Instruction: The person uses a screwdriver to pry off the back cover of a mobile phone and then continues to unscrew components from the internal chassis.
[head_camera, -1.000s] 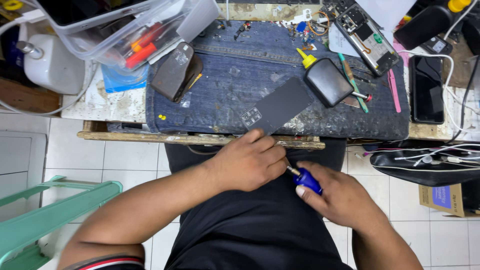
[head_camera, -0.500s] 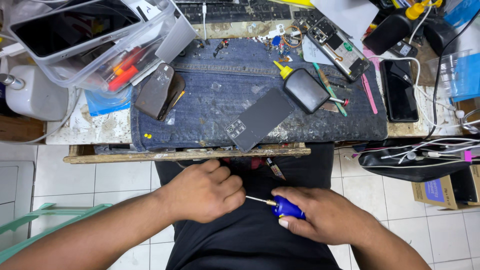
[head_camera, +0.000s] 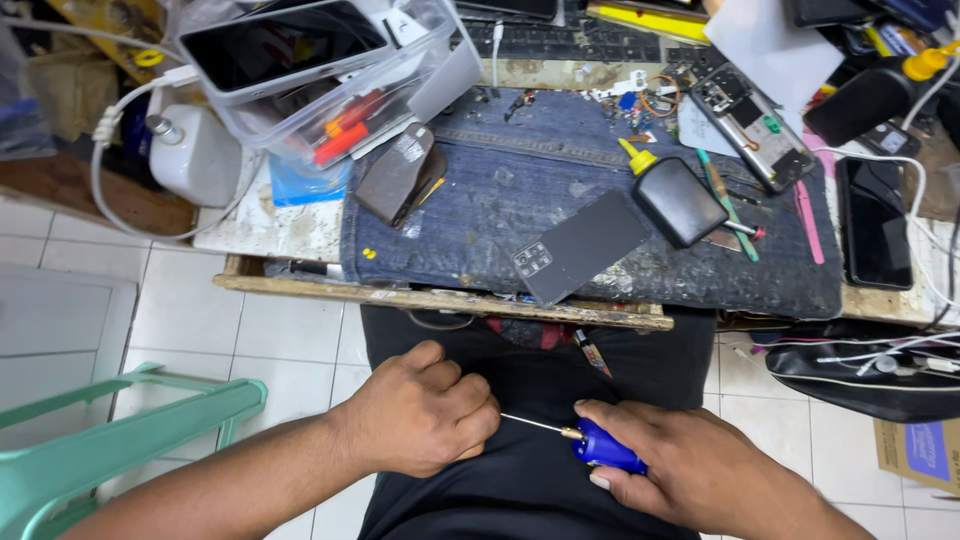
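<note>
My right hand (head_camera: 700, 475) grips a small screwdriver with a blue handle (head_camera: 607, 451) over my lap. Its thin metal shaft (head_camera: 535, 426) points left into my left hand (head_camera: 425, 410), which is curled into a fist around something I cannot see. Both hands sit below the front edge of the workbench (head_camera: 440, 297). On the bench, a dark phone back cover (head_camera: 580, 245) lies on a blue denim mat (head_camera: 520, 190), near the edge above my hands.
A black glue bottle with a yellow tip (head_camera: 672, 195), an opened phone (head_camera: 752, 113), a dark phone (head_camera: 872, 222), a clear plastic box of tools (head_camera: 320, 75) and a white container (head_camera: 195, 150) crowd the bench. A green plastic stool (head_camera: 120, 440) stands at left, a black bag (head_camera: 870, 370) at right.
My hands have dropped lower over my lap and moved apart, baring the screwdriver's shaft. The view has shifted so the bench sits higher and further left.
</note>
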